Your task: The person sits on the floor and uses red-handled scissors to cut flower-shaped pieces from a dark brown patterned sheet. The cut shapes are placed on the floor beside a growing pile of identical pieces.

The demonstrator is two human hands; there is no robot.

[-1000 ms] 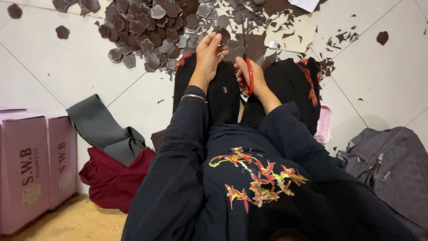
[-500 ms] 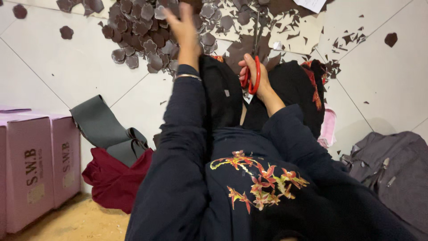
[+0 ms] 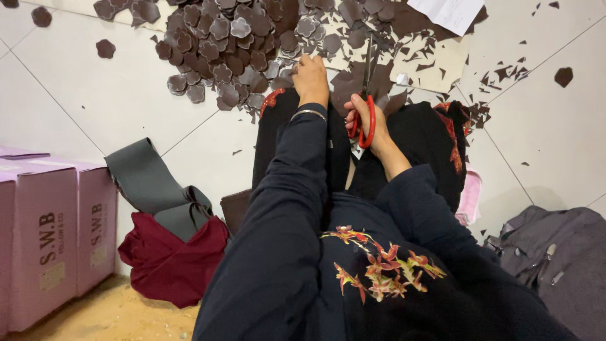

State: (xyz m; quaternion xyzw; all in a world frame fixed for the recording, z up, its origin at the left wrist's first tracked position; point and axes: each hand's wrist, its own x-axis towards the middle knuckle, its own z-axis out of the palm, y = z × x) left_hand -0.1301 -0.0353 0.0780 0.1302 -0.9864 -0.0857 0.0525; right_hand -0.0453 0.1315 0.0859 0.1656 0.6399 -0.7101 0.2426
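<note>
Dark brown, leathery flower-shaped cutouts (image 3: 221, 44) lie heaped on the white tiled floor (image 3: 113, 107) toward its far edge, just beyond the knees. In the head view the right hand (image 3: 366, 123) is closed through the red-handled scissors (image 3: 367, 95), blades pointing away into a brown sheet (image 3: 350, 82). The left hand (image 3: 311, 79), fingers curled, pins that sheet, seemingly to steady it.

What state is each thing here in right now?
Scissors: held in right hand, blades pointing away.
Left hand: resting on brown sheet.
Flower cutouts: piled loose on floor.
Grey roll: partly unrolled.
Pink boxes: closed.
</note>
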